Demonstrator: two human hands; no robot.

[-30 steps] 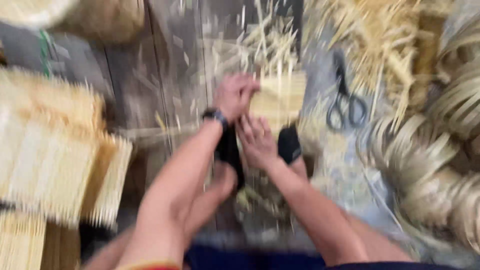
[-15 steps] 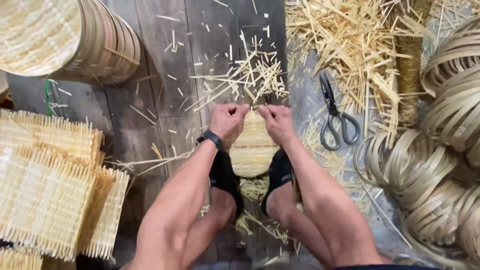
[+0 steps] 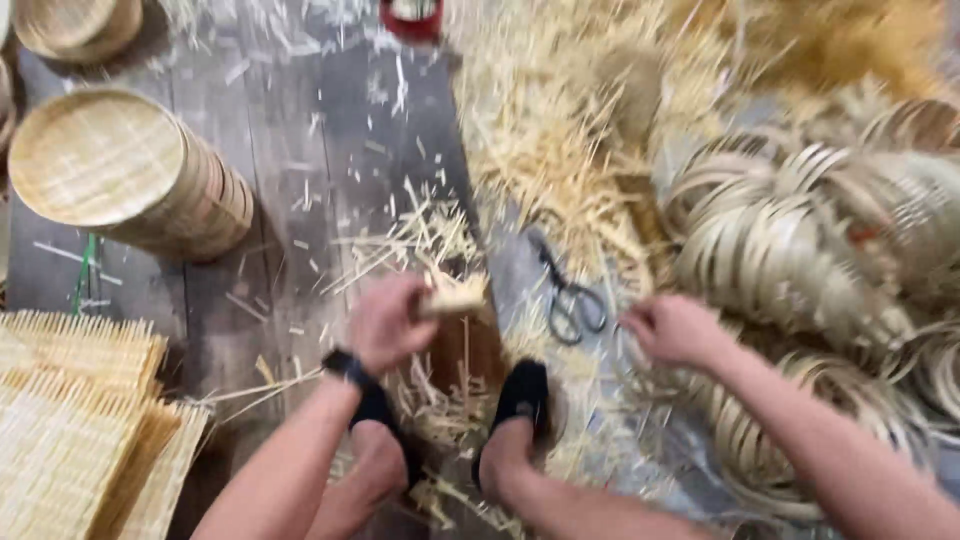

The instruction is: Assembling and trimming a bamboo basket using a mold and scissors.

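My left hand [image 3: 385, 322], with a black watch on its wrist, grips a small woven bamboo piece [image 3: 452, 297] held on edge above my feet. My right hand [image 3: 675, 330] has reached out to the right and rests at the pile of coiled bamboo strip rings [image 3: 790, 250]; whether it grips a ring is blurred. My two feet in black socks [image 3: 520, 395] lie below on the plank floor among bamboo offcuts.
Black scissors [image 3: 568, 295] lie between my hands. A stack of round woven trays [image 3: 130, 175] stands at the upper left, square woven mats [image 3: 75, 430] at the lower left. Loose bamboo slivers [image 3: 560, 130] cover the upper middle. A red tin [image 3: 412, 18] sits at the top.
Both hands held the round woven piece together over my feet. Now my left hand holds it alone, turned on edge, and my right hand has moved right to the coiled rings. The view shifted.
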